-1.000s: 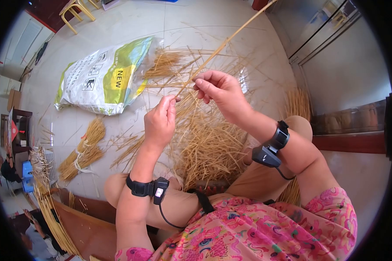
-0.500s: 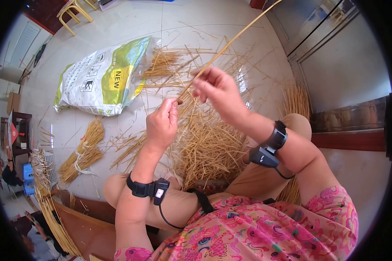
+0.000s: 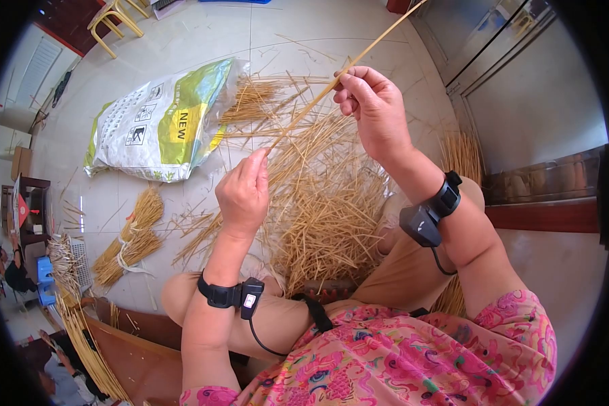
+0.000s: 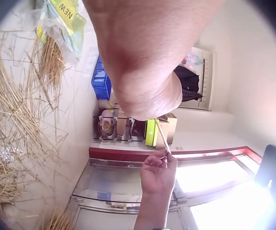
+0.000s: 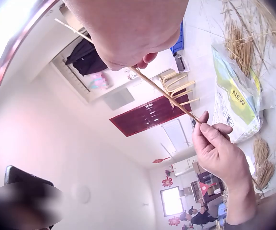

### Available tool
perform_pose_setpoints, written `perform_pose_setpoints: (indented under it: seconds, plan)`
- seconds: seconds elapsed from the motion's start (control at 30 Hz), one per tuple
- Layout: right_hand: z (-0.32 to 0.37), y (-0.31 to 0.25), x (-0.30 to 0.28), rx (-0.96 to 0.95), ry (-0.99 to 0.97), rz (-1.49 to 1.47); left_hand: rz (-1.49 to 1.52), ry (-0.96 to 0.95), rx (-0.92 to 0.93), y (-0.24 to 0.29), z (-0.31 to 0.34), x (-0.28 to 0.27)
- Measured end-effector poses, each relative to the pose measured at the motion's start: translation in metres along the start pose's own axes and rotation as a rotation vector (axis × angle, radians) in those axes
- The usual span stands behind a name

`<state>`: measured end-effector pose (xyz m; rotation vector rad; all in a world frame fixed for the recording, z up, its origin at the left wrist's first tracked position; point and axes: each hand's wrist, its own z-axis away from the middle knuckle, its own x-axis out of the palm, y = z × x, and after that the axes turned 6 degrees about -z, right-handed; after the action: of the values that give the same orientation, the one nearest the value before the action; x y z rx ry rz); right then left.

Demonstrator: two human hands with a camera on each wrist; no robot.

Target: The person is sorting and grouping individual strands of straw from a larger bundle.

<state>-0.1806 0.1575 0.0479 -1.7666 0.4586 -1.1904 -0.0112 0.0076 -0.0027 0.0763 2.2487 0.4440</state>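
A long pale straw stalk [image 3: 318,101] slants from the lower left up to the top right of the head view. My left hand [image 3: 245,191] pinches its lower end between thumb and fingertips. My right hand [image 3: 372,101] pinches the stalk higher up, past the middle of the loose straw pile [image 3: 318,203] on the tiled floor. In the right wrist view the stalk [image 5: 164,94] runs from my right hand down to my left hand [image 5: 219,148]. The left wrist view has the stalk [image 4: 162,137] reaching my right hand [image 4: 158,172].
A white and green sack [image 3: 162,122] marked NEW lies on the floor at the left. A tied straw bundle [image 3: 128,237] lies near my left knee. More straw stands by the metal cabinet [image 3: 521,88] at the right. A yellow chair [image 3: 118,17] stands far back.
My right hand has slid up along the stalk, away from my left hand, so the two hands are now far apart. The left hand has kept its pinch on the lower end.
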Motion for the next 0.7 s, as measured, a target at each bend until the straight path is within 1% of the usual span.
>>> perform_pose_setpoints:
  seconds: [0.1,0.2,0.27,0.3,0.4,0.5,0.57,0.7]
  plan:
    - [0.002,0.000,0.001,0.008,-0.008,0.012,0.021,-0.014,-0.024,-0.001,0.002,0.002]
    - [0.000,0.004,-0.003,0.045,-0.038,-0.085,0.059,-0.053,-0.047,-0.001,0.004,0.003]
    - [0.002,0.005,0.000,0.186,-0.036,-0.215,0.087,-0.096,-0.067,-0.002,0.006,0.004]
    - [0.004,0.005,0.002,0.258,-0.034,-0.279,0.083,-0.086,-0.055,-0.001,0.007,0.004]
    - [0.008,0.017,0.001,0.415,0.063,-0.253,0.070,-0.057,-0.024,0.001,0.007,0.006]
    - [0.007,0.020,-0.002,0.337,0.141,-0.179,0.059,-0.037,-0.005,0.001,0.005,0.006]
    - [0.006,0.018,-0.001,0.300,0.137,-0.110,0.048,-0.034,0.014,0.001,0.005,0.005]
    - [0.016,0.017,0.009,0.250,0.099,-0.025,0.030,-0.033,-0.044,0.001,0.006,0.006]
